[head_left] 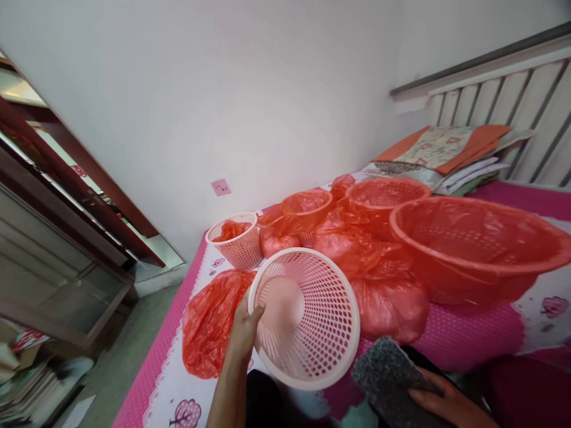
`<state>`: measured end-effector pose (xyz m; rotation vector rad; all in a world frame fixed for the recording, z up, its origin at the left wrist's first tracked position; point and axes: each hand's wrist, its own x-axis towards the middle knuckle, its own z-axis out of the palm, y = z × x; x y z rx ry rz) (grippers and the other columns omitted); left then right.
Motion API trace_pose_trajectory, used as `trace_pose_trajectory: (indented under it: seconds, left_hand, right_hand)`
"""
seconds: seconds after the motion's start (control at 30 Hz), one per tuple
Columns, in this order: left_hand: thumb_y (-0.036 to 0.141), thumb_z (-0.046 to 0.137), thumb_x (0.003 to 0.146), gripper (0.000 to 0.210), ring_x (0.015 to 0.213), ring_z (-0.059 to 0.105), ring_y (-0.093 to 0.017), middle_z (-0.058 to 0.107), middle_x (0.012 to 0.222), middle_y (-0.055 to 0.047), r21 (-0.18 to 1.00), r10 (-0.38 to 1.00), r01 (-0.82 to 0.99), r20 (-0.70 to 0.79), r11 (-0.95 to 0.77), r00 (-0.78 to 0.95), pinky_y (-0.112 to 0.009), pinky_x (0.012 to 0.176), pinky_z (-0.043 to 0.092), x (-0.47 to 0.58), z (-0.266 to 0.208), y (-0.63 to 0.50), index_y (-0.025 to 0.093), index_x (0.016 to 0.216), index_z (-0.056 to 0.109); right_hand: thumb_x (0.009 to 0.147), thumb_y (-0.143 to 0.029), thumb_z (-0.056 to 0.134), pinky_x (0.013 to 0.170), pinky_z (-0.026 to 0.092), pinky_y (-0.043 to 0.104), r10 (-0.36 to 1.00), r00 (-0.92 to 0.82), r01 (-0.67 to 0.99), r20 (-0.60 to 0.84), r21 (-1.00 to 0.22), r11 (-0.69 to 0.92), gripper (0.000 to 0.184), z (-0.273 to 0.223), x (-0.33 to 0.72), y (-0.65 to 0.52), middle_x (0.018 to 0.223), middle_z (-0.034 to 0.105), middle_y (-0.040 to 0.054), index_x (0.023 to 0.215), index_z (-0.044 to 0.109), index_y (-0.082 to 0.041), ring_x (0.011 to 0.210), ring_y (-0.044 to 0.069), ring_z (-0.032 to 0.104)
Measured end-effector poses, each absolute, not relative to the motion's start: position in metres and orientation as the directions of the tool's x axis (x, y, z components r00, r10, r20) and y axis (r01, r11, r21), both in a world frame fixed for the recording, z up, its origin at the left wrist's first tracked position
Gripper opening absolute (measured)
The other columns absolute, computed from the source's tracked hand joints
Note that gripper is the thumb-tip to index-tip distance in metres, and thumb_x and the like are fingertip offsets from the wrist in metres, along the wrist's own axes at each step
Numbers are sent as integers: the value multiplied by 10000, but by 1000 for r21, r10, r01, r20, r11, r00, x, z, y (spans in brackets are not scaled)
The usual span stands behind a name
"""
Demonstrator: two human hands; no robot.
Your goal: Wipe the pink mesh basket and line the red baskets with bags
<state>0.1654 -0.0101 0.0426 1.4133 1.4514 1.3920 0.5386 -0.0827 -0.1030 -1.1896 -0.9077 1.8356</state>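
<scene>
My left hand (pixel 245 326) grips the rim of a pale pink perforated plastic basket (pixel 328 309), thumb over the inside edge. The basket is tilted with its mouth toward me, and nothing lies inside it. At the lower right, my right hand (pixel 446 399) is closed on a dark grey, fuzzy-looking cloth pad (pixel 388 374), just below and right of the basket. A crumpled red plastic bag (pixel 212 327) lies left of the basket, near my left wrist. Filled red plastic bags (pixel 388 303) rest behind and to the right of it.
Behind stand a small pink basket (pixel 241 252) holding red plastic and several baskets wrapped in red bags, including a large one (pixel 473 285) at right. Folded textiles (pixel 441 148) are stacked by the radiator (pixel 535 107). The bed's pink edge (pixel 156 351) drops to the floor at left.
</scene>
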Motion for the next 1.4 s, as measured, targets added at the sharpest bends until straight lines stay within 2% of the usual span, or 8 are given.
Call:
trace_pose_trajectory:
  seconds: [0.13, 0.27, 0.4, 0.5, 0.6, 1.03, 1.27, 1.4]
  left_hand:
    - [484, 647, 920, 506, 1392, 595, -327, 673, 1475, -121, 922, 970, 355, 210, -155, -121, -502, 1208, 423, 175, 51, 1, 203, 1339, 686]
    - [297, 599, 857, 627, 1492, 499, -305, 590, 1575, -95, 866, 955, 442, 289, -234, -60, -505, 1279, 325, 185, 53, 17, 230, 1481, 590]
    - [243, 552, 830, 694, 1520, 463, -296, 546, 1616, -100, 875, 971, 432, 240, -217, 1, -496, 1296, 288, 191, 47, 18, 210, 1524, 549]
    - [293, 564, 863, 681, 1529, 449, -297, 541, 1619, -105, 874, 970, 437, 244, -212, -17, -487, 1304, 264, 186, 43, 14, 207, 1537, 533]
    - [366, 582, 900, 670, 1537, 438, -301, 526, 1630, -117, 876, 966, 427, 258, -226, -19, -491, 1305, 260, 179, 42, 11, 204, 1547, 518]
    - [556, 436, 1052, 600, 1584, 373, -270, 476, 1672, -102, 859, 953, 436, 302, -268, -8, -489, 1328, 232, 185, 40, 11, 241, 1555, 521]
    - [578, 449, 1043, 624, 1577, 389, -275, 492, 1658, -125, 862, 956, 438, 294, -255, -22, -487, 1331, 240, 182, 37, 11, 214, 1543, 534]
    - [579, 448, 1045, 611, 1594, 355, -278, 471, 1677, -94, 873, 963, 430, 269, -231, -28, -481, 1334, 238, 184, 38, 5, 245, 1552, 528]
  right_hand:
    - [649, -590, 879, 765, 620, 416, 881, -270, -273, -389, -846, -458, 585, -79, 534, -73, 823, 825, 99, 1069, 824, -187, 778, 321, 795]
    - [711, -542, 836, 811, 623, 440, 920, -186, -184, -345, -907, -378, 546, -46, 520, -56, 935, 832, 92, 1134, 792, -200, 862, 335, 790]
    - [864, -528, 683, 895, 596, 416, 971, -235, 75, -46, -997, -29, 469, -19, 486, -23, 1089, 799, 109, 1169, 752, -178, 1045, 333, 740]
    - [904, -284, 568, 928, 546, 385, 927, -313, 334, 205, -890, 309, 249, -11, 454, 3, 1102, 743, 108, 1059, 736, -185, 1028, 276, 697]
    - [850, -104, 538, 895, 510, 349, 893, -399, 576, 210, -700, 422, 305, -13, 424, 20, 1145, 697, 117, 1078, 725, -181, 1006, 254, 682]
    - [1025, -96, 441, 1036, 491, 433, 794, -558, 758, 242, -241, 606, 381, -29, 335, 76, 1463, 625, 225, 1329, 671, -101, 1244, 336, 620]
    - [994, -72, 544, 965, 557, 400, 840, -510, 785, 186, -297, 543, 303, -63, 310, 119, 1397, 649, 275, 1256, 691, -37, 1168, 307, 668]
    - [1029, -286, 657, 953, 598, 451, 894, -414, 799, 169, -403, 446, 321, -87, 306, 135, 1317, 686, 149, 1311, 658, -134, 1119, 260, 694]
